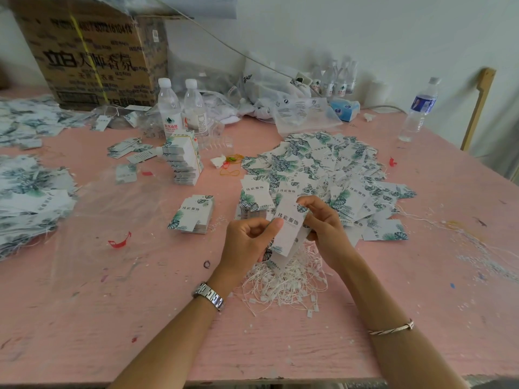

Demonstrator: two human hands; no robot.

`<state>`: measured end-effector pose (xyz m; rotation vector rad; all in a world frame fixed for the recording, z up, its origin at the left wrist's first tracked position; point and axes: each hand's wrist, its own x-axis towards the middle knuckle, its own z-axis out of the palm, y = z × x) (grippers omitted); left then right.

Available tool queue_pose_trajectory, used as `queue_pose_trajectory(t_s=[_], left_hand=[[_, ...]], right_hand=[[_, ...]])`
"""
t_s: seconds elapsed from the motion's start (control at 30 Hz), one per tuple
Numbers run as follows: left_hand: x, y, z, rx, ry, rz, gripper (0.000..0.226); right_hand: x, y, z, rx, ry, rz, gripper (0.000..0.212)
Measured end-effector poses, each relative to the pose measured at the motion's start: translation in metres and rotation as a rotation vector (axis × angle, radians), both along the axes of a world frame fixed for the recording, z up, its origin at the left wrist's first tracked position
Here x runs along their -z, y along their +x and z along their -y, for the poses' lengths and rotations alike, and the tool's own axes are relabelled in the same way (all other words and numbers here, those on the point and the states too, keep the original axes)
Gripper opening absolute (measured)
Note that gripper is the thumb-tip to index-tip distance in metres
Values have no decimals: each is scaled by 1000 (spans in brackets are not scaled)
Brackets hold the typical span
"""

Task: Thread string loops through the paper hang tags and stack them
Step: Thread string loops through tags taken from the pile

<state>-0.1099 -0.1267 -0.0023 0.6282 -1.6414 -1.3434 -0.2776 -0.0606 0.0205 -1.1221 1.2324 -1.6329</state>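
Just above the string pile [283, 284], both hands keep one tag [289, 228] tilted up. The left hand [247, 237] pinches its left edge to steady it, and the right hand [323, 223] pinches the top corner, likely at the hole (a loop between those fingers? I cannot tell). The strings lie right underneath for a quick grab. The heap [331, 169] of strung tags spreads just beyond the pile.

1. The table [280, 346] is pink
2. The hang tag [289, 228] is white with teal-green leaves and dark lettering
3. String loops [283, 286] below the tag are white
4. The box [92, 51] far left of the tag is brown
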Motion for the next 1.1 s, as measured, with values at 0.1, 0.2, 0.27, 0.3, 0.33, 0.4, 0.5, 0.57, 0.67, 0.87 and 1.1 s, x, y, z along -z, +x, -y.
queue_pose_trajectory(t_s=[0.1, 0.2, 0.27, 0.3, 0.33, 0.4, 0.5, 0.57, 0.67, 0.87, 1.1], left_hand=[[0, -1, 0, -3, 7, 16, 19], [2, -2, 2, 2, 13, 27, 16], [4, -2, 3, 13, 19, 33, 16], [4, -3, 3, 17, 20, 37, 18], [4, -3, 3, 17, 18, 46, 23], [3, -3, 3, 15, -1, 75, 30], [3, -1, 3, -12, -88, 144, 37], [4, 1, 2, -58, -159, 212, 45], [2, 2, -1, -163, -286, 308, 49], [-1, 0, -3, -280, -547, 246, 37], [2, -8, -6, -266, -680, 67, 21]], right_hand=[[3, 0, 1, -14, 8, 26, 42], [4, -1, 2, -39, 15, 72, 43], [3, -1, 3, -52, 28, 81, 34], [3, -1, 3, -58, 39, 83, 34], [3, -2, 3, -63, 52, 86, 34], [4, -2, 3, -74, 67, 87, 36], [4, -3, 4, -88, 75, 77, 34], [4, -3, 4, -87, 82, 81, 30], [3, -2, 4, -86, 90, 89, 28], [3, -2, 3, -113, 84, 92, 21], [3, 2, 3, -145, 42, -44, 20]])
